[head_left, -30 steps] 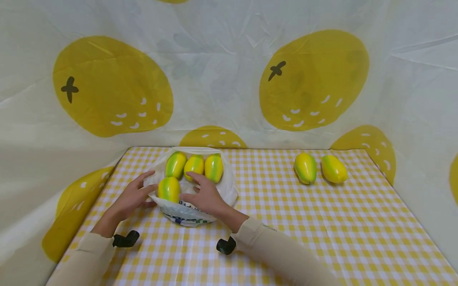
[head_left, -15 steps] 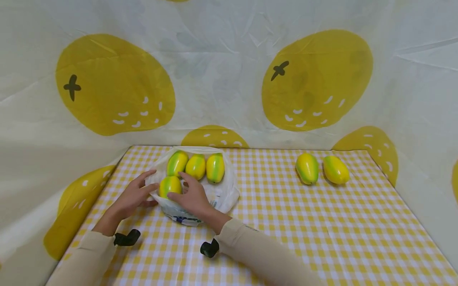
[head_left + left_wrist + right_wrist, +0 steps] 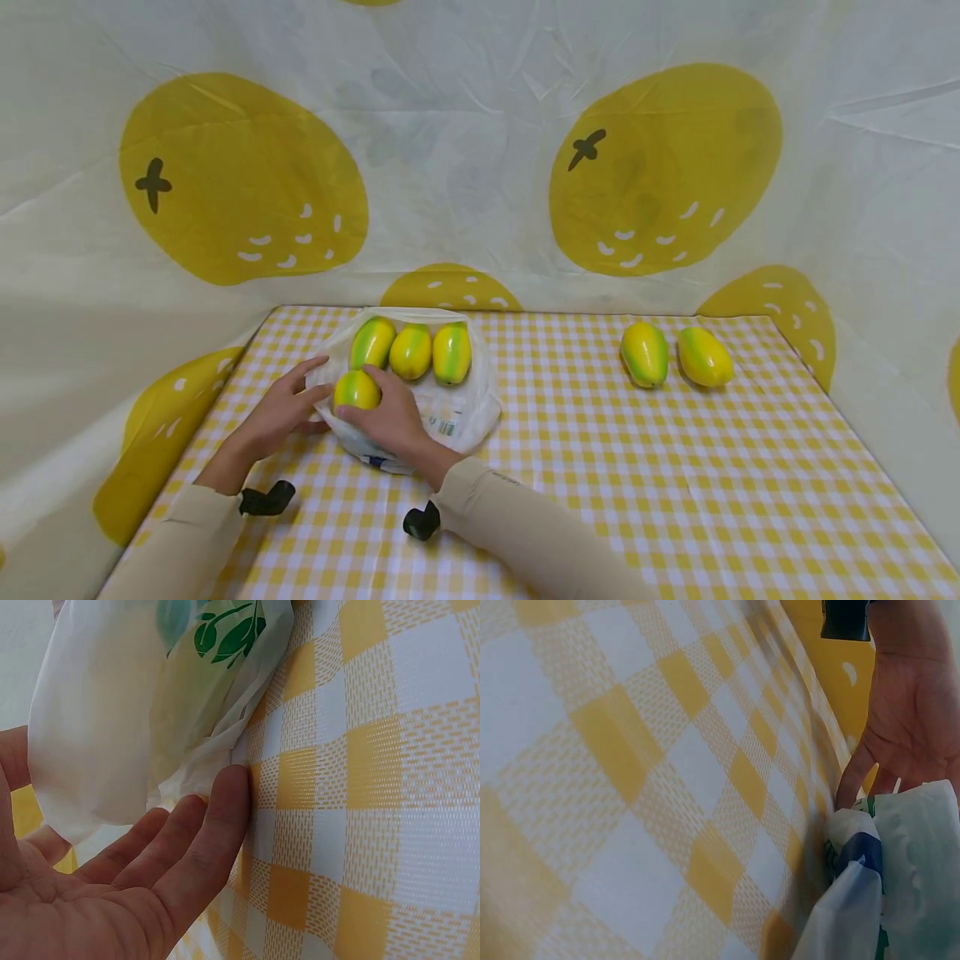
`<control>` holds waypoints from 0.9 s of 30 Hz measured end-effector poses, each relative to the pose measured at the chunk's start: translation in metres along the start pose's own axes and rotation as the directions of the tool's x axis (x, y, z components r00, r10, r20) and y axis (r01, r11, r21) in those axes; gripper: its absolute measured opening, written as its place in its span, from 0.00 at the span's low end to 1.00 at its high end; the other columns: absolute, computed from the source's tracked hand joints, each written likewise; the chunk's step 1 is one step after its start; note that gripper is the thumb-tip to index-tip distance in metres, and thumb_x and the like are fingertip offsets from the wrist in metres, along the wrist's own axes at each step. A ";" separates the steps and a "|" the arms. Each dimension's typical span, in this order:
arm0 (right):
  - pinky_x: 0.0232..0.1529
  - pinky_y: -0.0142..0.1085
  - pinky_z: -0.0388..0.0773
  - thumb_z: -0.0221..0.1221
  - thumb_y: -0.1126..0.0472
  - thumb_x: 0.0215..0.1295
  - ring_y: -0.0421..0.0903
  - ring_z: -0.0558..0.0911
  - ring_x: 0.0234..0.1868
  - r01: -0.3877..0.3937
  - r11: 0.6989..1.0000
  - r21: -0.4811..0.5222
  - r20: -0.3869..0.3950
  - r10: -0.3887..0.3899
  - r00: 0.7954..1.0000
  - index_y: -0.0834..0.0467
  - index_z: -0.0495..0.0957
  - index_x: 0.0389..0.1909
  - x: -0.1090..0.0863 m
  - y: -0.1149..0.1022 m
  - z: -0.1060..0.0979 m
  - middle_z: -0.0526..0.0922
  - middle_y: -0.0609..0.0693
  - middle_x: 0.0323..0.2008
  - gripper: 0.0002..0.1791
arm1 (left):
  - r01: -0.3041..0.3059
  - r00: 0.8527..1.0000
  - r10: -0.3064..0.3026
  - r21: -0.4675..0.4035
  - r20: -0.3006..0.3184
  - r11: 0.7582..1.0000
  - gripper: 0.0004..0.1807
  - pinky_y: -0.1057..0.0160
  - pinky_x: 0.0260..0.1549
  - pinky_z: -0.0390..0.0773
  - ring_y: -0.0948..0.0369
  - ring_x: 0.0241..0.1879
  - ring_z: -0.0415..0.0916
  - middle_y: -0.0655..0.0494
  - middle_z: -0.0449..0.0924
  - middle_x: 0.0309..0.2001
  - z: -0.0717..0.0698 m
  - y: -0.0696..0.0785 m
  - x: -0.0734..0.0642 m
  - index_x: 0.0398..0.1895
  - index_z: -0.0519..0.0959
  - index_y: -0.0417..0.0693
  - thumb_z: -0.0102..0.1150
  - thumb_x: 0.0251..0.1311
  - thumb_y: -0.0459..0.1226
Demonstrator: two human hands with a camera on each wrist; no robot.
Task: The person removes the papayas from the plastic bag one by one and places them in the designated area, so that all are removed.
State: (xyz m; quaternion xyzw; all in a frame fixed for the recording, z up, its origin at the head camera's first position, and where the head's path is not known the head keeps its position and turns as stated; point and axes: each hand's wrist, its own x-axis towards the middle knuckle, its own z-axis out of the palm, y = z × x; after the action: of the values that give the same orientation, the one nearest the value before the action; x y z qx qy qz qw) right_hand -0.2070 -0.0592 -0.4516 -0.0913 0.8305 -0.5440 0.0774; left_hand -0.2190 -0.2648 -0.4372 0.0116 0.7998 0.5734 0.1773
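Note:
A white plastic bag (image 3: 480,396) sits open on the left half of the table, with several yellow-green papayas inside. Three of them, such as the middle papaya (image 3: 411,352), are lined up toward the back. My right hand (image 3: 390,417) holds the front papaya (image 3: 356,390), its thumb across the near side; the other fingers are mostly hidden. At the bag's left rim, my left hand (image 3: 279,414) has its fingers spread, index and thumb tips over the edge. The left wrist view shows the fingers (image 3: 199,851) of that hand loosely bent beside the hanging plastic.
Two more papayas, a left one (image 3: 644,354) and a right one (image 3: 704,357), lie at the back right. The tabletop has a yellow-and-white checked cloth (image 3: 600,467). Behind it hangs a pale curtain (image 3: 457,192) with large yellow fruit prints.
My right hand has moved left across the bag and taken hold of the front papaya. The left hand has kept its place at the rim.

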 end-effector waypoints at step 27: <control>0.70 0.46 0.76 0.74 0.53 0.59 0.50 0.78 0.67 0.009 1.000 -0.005 -0.061 -0.009 0.998 0.48 0.72 0.74 -0.002 0.003 0.004 0.77 0.51 0.70 0.41 | -0.014 1.000 0.014 -0.012 0.015 1.000 0.40 0.49 0.51 0.88 0.54 0.57 0.78 0.29 0.50 0.79 0.001 0.001 -0.002 0.86 0.43 0.52 0.50 0.80 0.42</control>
State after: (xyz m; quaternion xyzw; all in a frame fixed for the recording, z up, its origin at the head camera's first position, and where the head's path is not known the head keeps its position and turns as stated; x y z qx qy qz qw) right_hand -0.2042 -0.0610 -0.4561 -0.0784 0.8333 -0.5449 0.0491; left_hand -0.2172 -0.2643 -0.4361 0.0206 0.7950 0.5791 0.1795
